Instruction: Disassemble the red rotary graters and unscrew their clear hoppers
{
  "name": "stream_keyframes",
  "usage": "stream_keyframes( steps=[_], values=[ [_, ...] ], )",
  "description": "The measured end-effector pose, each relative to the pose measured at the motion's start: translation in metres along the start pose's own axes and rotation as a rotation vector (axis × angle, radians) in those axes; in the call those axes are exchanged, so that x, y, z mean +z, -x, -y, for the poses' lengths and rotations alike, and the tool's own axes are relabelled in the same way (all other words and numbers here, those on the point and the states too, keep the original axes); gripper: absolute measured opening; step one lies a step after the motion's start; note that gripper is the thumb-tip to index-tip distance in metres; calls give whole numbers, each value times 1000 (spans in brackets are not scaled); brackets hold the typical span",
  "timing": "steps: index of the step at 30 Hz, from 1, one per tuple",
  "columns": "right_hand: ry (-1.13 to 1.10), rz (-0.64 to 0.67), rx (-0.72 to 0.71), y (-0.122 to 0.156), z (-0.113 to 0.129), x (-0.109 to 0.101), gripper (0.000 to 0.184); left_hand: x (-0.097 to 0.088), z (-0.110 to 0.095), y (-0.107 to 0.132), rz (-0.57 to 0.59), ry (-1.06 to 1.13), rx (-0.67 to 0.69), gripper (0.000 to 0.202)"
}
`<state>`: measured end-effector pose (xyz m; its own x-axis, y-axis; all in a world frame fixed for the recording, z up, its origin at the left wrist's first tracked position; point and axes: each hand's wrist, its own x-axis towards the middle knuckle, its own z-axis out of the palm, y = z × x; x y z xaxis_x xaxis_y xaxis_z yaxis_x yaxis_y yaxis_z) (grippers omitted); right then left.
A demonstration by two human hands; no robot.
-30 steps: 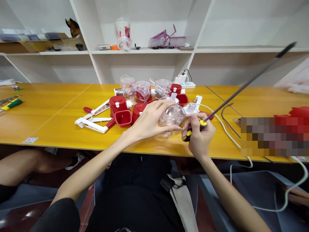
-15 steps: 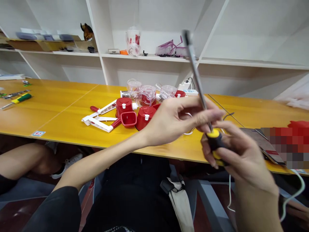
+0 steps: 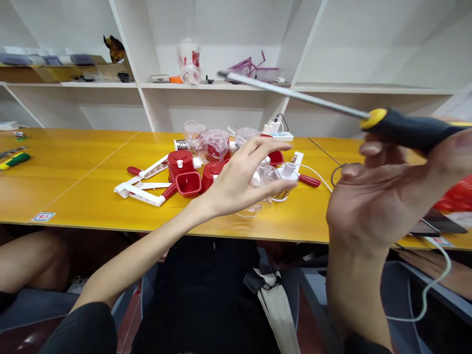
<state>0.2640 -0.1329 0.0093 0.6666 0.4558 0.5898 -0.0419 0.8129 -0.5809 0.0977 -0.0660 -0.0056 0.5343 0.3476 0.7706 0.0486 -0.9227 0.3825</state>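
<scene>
My right hand [image 3: 391, 191] is raised at the right and holds a screwdriver [image 3: 302, 97] by its black and yellow handle. The long metal shaft points left, well above the table. My left hand [image 3: 245, 174] is open, thumb and fingers apart, with nothing between them. It hovers over red and clear plastic parts. Behind and beside it are red cups [image 3: 180, 164], clear plastic cups [image 3: 216, 140] with handles, and a white frame with red handles [image 3: 143, 196]. A perforated drum [image 3: 282, 194] and another white piece with a red handle [image 3: 309, 180] lie right of my left hand.
The parts lie on a yellow wooden table [image 3: 92, 167]. White shelves [image 3: 228, 87] behind hold boxes and small items. A power strip [image 3: 283, 136] stands at the back, with a cable trailing right. Another screwdriver [image 3: 16, 161] lies far left. Another person's leg [image 3: 37, 260] shows at left.
The screwdriver has swung from nearly upright to pointing left, and my right hand has risen to the right with it. My left hand has come off the shaft and opened.
</scene>
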Motion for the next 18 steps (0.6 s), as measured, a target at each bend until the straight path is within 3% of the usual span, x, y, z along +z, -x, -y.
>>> stream_keyframes(
  steps=[3, 5, 8, 13, 16, 18],
  values=[
    [-57, -107, -123, -13, -7, -2, 31, 5, 27, 14, 79, -59, -26, 72],
    [-76, -152, -143, -20, -12, -3, 30, 12, 44, 21, 105, -13, -59, 70],
    [-66, -200, -234, -22, -17, -1, 27, 26, 63, 27, 17, 81, -84, 62],
    [-78, -280, -447, -25, -11, 7, 20, 47, 73, 35, -165, 131, -65, 62],
    [-95, -255, -465, -39, -1, 16, 23, 52, 74, 40, -196, 137, -105, 75],
    [-33, -143, -410, -52, 7, 25, 36, 52, 75, 41, -205, 148, -129, 78]
  ],
)
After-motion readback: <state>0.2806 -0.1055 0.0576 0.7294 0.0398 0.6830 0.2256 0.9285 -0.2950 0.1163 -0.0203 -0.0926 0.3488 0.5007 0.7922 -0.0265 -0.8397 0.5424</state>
